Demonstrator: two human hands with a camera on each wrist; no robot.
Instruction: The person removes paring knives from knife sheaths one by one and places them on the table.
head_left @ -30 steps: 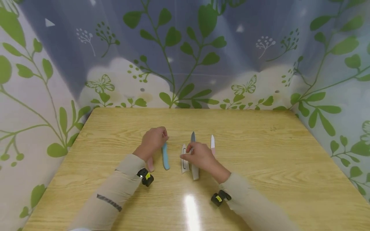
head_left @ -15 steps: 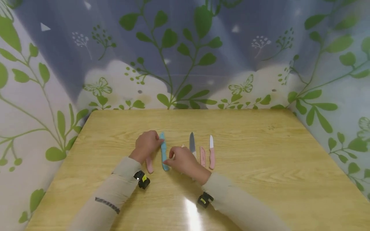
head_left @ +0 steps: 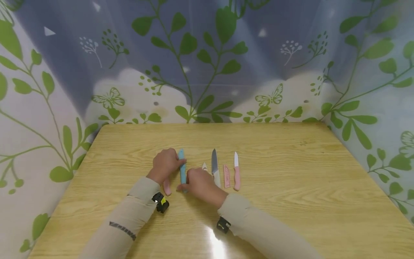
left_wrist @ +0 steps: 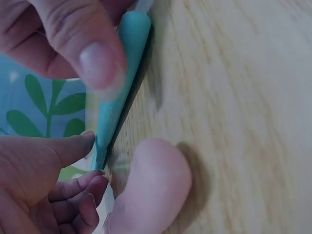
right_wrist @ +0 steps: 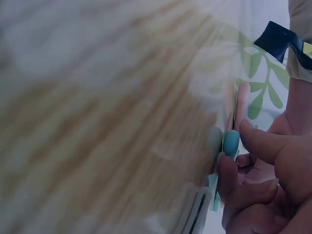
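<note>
A light-blue knife (head_left: 182, 172), its blade end covered in blue, lies lengthwise between my hands. My left hand (head_left: 165, 164) pinches its far end between thumb and fingers; the left wrist view shows the thumb (left_wrist: 78, 146) and a fingertip on either side of that narrow end. At the near end, my right hand (head_left: 202, 185) has thumb and finger around the blue handle (right_wrist: 231, 142). Part of the handle is hidden behind the right thumb. Under my left wrist a pink handle (head_left: 166, 187) sticks out, its other end covered by the hand.
Right of my right hand lie a cream-handled knife (head_left: 214, 162) with a bare blade, a pink sheath (head_left: 227, 176) and a pink-handled knife (head_left: 237, 176) with a white blade. A cream sheath (head_left: 204, 166) is mostly covered by the hand. All are on the wooden table (head_left: 275, 208).
My right hand has moved left and nearer, from over the cream-handled knife to the blue handle, uncovering the pink sheath. My left hand has shifted slightly left and nearer, its thumb now across the blue cover.
</note>
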